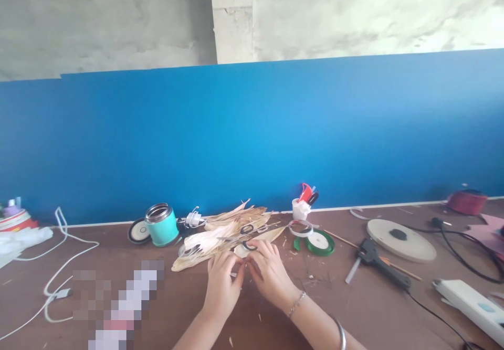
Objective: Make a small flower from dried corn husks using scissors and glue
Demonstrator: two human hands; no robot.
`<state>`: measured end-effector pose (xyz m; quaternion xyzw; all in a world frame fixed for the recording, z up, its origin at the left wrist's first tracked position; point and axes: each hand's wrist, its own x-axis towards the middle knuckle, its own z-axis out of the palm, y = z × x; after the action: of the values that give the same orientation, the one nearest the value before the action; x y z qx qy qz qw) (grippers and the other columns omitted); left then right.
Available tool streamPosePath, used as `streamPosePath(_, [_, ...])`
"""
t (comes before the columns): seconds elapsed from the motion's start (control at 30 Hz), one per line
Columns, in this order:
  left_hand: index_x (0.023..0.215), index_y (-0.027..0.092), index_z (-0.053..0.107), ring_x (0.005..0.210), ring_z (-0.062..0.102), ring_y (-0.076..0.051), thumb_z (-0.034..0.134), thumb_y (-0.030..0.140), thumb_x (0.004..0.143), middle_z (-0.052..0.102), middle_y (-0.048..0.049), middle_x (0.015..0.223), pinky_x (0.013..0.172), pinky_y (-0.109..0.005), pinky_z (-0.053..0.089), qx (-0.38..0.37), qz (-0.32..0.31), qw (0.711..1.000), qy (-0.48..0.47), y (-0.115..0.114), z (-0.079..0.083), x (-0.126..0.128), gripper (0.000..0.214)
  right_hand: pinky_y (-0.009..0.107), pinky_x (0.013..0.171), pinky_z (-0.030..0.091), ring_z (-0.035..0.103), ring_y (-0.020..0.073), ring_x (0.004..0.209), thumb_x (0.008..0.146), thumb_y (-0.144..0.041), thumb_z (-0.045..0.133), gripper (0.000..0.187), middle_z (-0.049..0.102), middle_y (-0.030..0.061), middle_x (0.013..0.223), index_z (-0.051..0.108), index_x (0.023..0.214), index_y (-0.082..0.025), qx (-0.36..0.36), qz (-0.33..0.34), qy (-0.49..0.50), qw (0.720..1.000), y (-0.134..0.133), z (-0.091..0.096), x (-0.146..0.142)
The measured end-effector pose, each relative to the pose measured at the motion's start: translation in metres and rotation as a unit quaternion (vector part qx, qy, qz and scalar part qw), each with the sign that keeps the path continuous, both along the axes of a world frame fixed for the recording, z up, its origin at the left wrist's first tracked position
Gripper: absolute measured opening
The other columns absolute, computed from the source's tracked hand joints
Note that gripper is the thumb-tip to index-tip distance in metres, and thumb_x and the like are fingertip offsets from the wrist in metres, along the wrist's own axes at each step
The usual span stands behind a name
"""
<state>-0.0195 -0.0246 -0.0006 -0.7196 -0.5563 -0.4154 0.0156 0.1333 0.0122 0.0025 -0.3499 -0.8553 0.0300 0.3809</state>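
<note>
1. Fingertips of the left hand (222, 279) and the right hand (271, 270) bend inward and nearly meet over the brown tabletop (189, 310). A small whitish scrap (233, 274) shows by the left thumb and fingers; whether it is pinched, or lies behind them, I cannot tell. What the right fingers may hold is hidden too.

2. Just beyond the hands lies a loose heap of dried, straw-coloured, papery husks (195, 261), some spread flat, some curled. Dark-handled metal scissors (232, 240) rest across the heap, handles toward the right hand.

3. By their look, the husks should be very light, dry and fairly stiff, likely to split along the grain. A gentle pinch with flat fingers at the broad, unfrayed part seems safest; the thin, ragged edges look fragile. The scrap looks almost weightless and calls for fingertips only.

4. Right of the heap, a roll of white ribbon (303, 234) sits beside a spool of green ribbon (329, 246), with a white cup of tools (301, 211) behind. Farther right lies a black glue gun (384, 267).

5. Left of the heap, an open turquoise metal jar (163, 229) stands upright. Behind everything rises a plain blue partition (252, 140).
</note>
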Motion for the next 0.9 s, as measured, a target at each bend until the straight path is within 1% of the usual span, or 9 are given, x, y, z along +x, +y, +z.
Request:
streamPosePath(0.13, [0.075, 0.022, 0.057, 0.077, 0.058, -0.020, 0.050, 0.017, 0.084, 0.063, -0.0013, 0.074, 0.076, -0.035, 0.038, 0.017, -0.001, 1.000, 0.014, -0.002, 0.003, 0.001, 0.012, 0.036, 0.079, 0.035, 0.049, 0.0231, 0.098, 0.081, -0.008, 0.048, 0.013, 0.057, 0.0088, 0.110, 0.055, 0.082, -0.019, 0.018, -0.006, 0.010, 1.000, -0.002, 0.001, -0.002])
streamPosePath(0.43, [0.069, 0.021, 0.057, 0.071, 0.056, -0.017, 0.048, 0.016, 0.084, 0.062, 0.0004, 0.067, 0.080, -0.035, 0.033, 0.083, 0.017, 0.996, 0.004, -0.004, 0.011, 0.006, 0.018, 0.038, 0.086, 0.031, 0.052, 0.0206, 0.097, 0.078, -0.007, 0.049, 0.015, 0.061, 0.0061, 0.102, 0.055, 0.077, -0.020, 0.031, -0.045, 0.069, 0.996, -0.008, 0.003, -0.011])
streamPosePath(0.63, [0.068, 0.021, 0.056, 0.071, 0.056, -0.017, 0.049, 0.015, 0.083, 0.062, 0.0006, 0.067, 0.080, -0.034, 0.033, 0.075, 0.031, 0.996, 0.030, -0.004, 0.010, 0.006, 0.017, 0.040, 0.088, 0.030, 0.052, 0.0206, 0.096, 0.076, -0.007, 0.051, 0.014, 0.062, 0.0053, 0.101, 0.056, 0.074, -0.020, 0.024, -0.077, 0.073, 0.994, -0.005, -0.001, -0.011])
streamPosePath(0.9, [0.066, 0.021, 0.055, 0.070, 0.057, -0.017, 0.051, 0.015, 0.081, 0.061, 0.0016, 0.065, 0.080, -0.035, 0.033, 0.074, 0.044, 0.996, 0.017, -0.003, 0.006, 0.009, 0.017, 0.039, 0.091, 0.029, 0.054, 0.0199, 0.092, 0.074, -0.009, 0.052, 0.013, 0.062, 0.0044, 0.097, 0.056, 0.069, -0.020, 0.031, -0.129, 0.087, 0.987, 0.001, -0.010, -0.012])
